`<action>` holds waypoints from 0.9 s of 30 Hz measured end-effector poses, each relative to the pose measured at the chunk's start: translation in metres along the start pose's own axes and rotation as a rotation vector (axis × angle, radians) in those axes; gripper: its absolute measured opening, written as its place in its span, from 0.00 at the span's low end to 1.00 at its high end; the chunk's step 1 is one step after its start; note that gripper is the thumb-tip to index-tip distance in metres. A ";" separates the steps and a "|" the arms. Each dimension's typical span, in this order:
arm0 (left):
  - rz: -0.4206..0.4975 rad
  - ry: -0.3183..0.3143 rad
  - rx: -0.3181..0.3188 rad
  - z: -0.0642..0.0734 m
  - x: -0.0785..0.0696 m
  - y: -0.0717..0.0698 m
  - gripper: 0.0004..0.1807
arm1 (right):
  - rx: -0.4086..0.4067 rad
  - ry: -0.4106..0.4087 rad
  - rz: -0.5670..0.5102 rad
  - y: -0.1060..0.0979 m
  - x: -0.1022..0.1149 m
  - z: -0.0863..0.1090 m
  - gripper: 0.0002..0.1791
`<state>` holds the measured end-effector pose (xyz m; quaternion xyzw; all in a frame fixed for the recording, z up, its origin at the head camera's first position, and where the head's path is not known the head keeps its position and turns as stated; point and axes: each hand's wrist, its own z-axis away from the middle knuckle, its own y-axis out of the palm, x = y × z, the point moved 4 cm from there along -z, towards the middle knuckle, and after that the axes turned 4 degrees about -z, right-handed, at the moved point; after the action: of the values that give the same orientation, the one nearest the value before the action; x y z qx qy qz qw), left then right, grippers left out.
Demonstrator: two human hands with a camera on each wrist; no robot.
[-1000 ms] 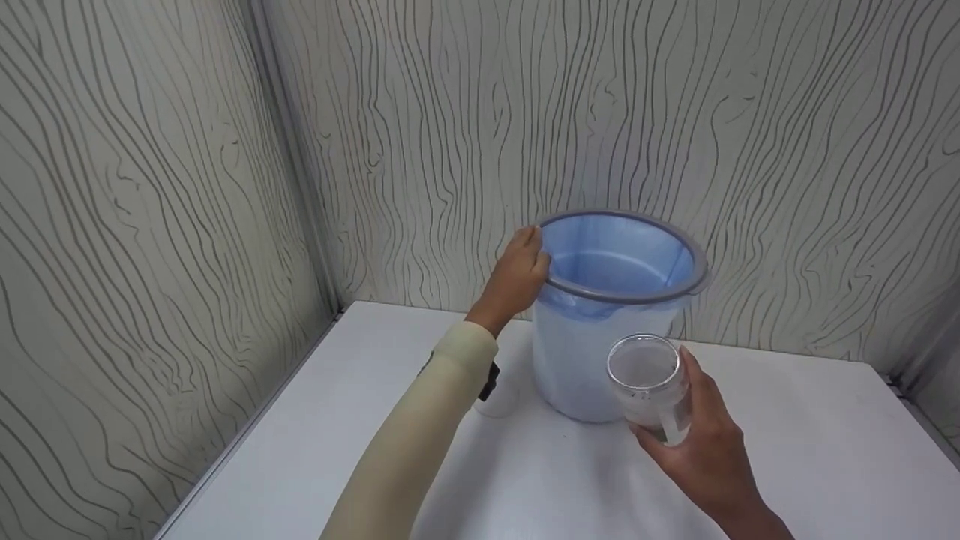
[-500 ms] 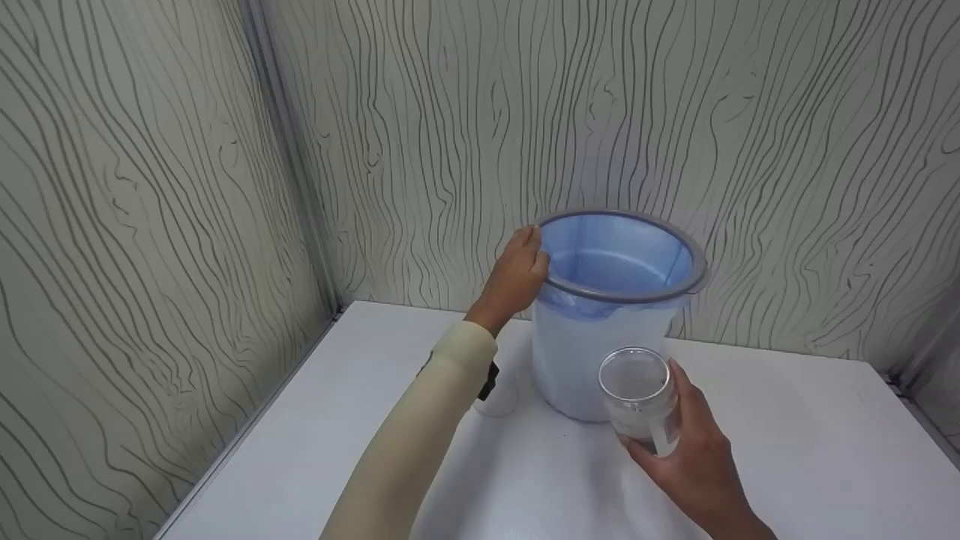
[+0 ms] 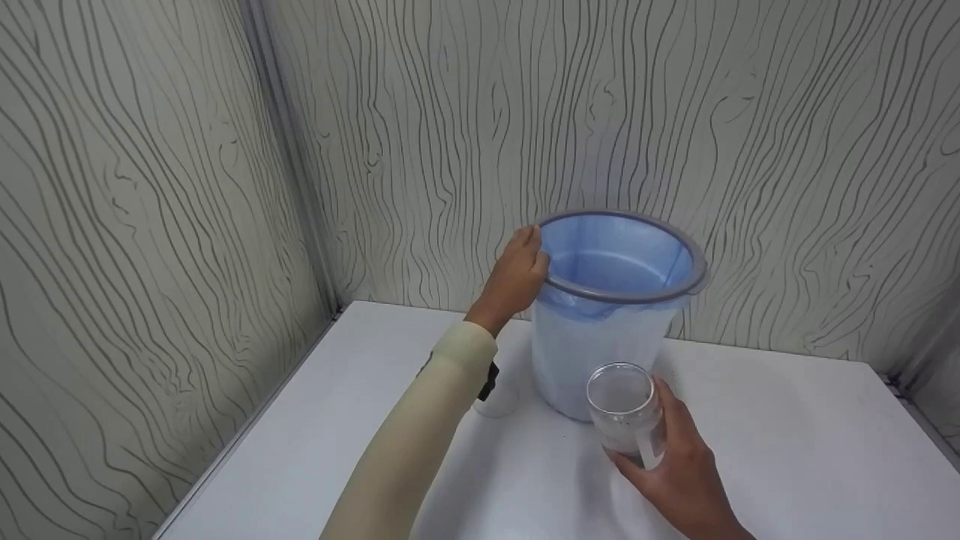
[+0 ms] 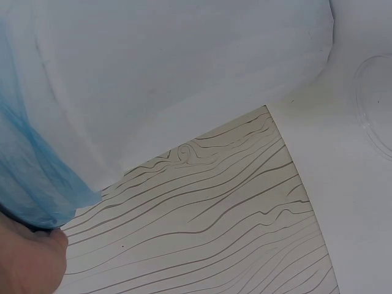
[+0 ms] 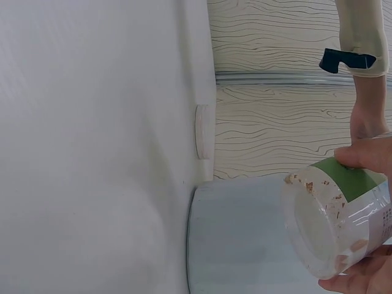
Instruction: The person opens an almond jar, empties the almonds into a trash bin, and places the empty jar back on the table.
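My left hand [image 3: 516, 271] grips the grey rim [image 3: 699, 264] of a white bin [image 3: 574, 352] on its left side. A blue bag [image 3: 611, 259] lines the bin and hangs over its edge. My right hand [image 3: 681, 461] holds a clear jar [image 3: 616, 397] in front of the bin, above the table, mouth up and lidless. In the right wrist view the jar [image 5: 315, 229] shows a green label [image 5: 350, 177] and brown specks near its base. In the left wrist view only part of the left hand [image 4: 29, 260] shows, beside the blue bag [image 4: 37, 171].
A clear round lid [image 3: 496, 405] lies on the white table [image 3: 795, 442], left of the bin and partly behind my left forearm. Patterned wall panels [image 3: 420, 150] stand behind and to the left. A dark wrist strap [image 3: 489, 381] is on the left sleeve.
My right hand has moved left and down toward me with the jar. The left hand and the bin stay where they were.
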<state>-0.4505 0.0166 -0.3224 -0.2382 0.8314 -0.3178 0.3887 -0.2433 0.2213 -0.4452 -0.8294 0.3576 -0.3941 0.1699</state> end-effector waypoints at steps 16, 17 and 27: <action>0.008 -0.039 0.013 -0.001 0.001 0.001 0.33 | 0.091 0.089 -0.052 0.016 -0.005 0.011 0.70; 0.008 -0.038 0.012 -0.001 0.001 0.001 0.33 | 0.087 0.087 -0.055 0.017 -0.005 0.012 0.69; 0.000 -0.031 0.005 0.000 0.000 0.000 0.33 | 0.118 0.120 -0.080 0.024 -0.008 0.015 0.68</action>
<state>-0.4504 0.0167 -0.3231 -0.2418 0.8245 -0.3163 0.4021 -0.2459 0.2103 -0.4725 -0.8066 0.3098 -0.4698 0.1809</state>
